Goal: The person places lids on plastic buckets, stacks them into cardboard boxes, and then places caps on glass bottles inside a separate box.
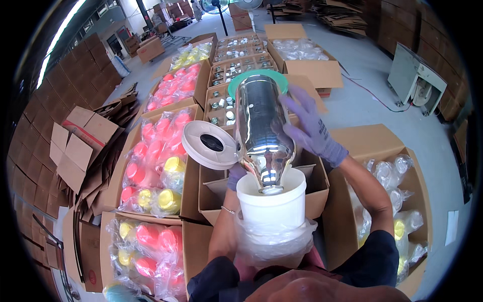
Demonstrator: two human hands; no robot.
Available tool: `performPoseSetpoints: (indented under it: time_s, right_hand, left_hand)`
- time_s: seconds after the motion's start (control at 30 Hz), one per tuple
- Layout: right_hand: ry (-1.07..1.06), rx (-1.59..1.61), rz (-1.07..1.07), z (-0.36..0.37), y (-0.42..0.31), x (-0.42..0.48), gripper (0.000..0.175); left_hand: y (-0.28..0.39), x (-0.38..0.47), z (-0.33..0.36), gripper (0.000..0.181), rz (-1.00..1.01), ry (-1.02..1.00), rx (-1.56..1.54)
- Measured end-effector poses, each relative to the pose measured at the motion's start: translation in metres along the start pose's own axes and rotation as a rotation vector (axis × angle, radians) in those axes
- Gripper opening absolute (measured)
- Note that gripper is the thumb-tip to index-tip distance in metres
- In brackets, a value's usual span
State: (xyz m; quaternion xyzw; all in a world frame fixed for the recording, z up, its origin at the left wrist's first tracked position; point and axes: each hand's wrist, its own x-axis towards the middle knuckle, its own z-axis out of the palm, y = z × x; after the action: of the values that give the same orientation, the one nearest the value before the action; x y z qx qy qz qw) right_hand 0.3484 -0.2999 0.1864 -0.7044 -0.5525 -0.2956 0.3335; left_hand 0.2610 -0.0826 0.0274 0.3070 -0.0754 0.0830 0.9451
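A silvered glass vacuum-flask liner is tilted neck down, its mouth at the opening of a white plastic container wrapped in clear film near my chest. My right hand, in a purple glove, has its fingers spread beside the liner's right side; contact is unclear. My left hand, also gloved, is mostly hidden behind the container's rim and the liner's neck. Beside it a round cream plastic lid or base with a dark centre is tilted. A green round plastic piece shows behind the liner's far end.
Open cartons of film-wrapped pink and yellow plastic parts stand to the left. Ahead are divided cartons with capped bottles. A divided carton lies beneath my hands. At right, another carton holds wrapped clear parts. Flattened cardboard lies far left.
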Motion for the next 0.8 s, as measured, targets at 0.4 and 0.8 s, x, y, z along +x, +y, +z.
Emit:
performPoseSetpoints:
  time_s: [0.4, 0.8]
  right_hand:
    - [0.036, 0.42, 0.585, 0.035, -0.057, -0.072, 0.092]
    - [-1.006, 1.214, 0.715, 0.04, -0.057, -0.046, 0.035]
  left_hand:
    - [-0.003, -0.111, -0.019, 0.057, -0.077, 0.034, 0.158]
    - [0.011, -0.15, 0.001, 0.054, 0.075, 0.377, 0.009]
